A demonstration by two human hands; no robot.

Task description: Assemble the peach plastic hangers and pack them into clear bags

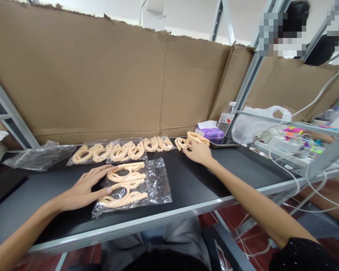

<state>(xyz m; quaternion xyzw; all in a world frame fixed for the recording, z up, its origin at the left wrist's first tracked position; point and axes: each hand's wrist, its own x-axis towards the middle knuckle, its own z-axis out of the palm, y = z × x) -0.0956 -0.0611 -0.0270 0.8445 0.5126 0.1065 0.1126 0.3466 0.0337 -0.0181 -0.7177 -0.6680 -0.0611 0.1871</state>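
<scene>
My left hand (pixel 83 188) lies open with fingers outstretched, touching the left edge of a clear plastic bag (pixel 158 182). Inside that bag are cream plastic pieces with round loops, which look like folded hangers (pixel 127 185). At the far side of the table, my right hand (pixel 199 151) is closed on similar loose cream folded hangers (pixel 197 137); its fingertips are partly hidden. Another cream hanger (pixel 181 143) lies just left of those fingers. Along the back, several more bagged hangers (pixel 120 151) stretch out in a row.
A crumpled clear bag (pixel 43 155) lies at the back left. Behind my right hand are a purple tissue pack (pixel 211 133), a dark tablet-like device (pixel 223 142) and a plastic bottle (pixel 227 118). Cardboard (pixel 115 79) walls the back; white cables (pixel 282 165) hang at right, near other people.
</scene>
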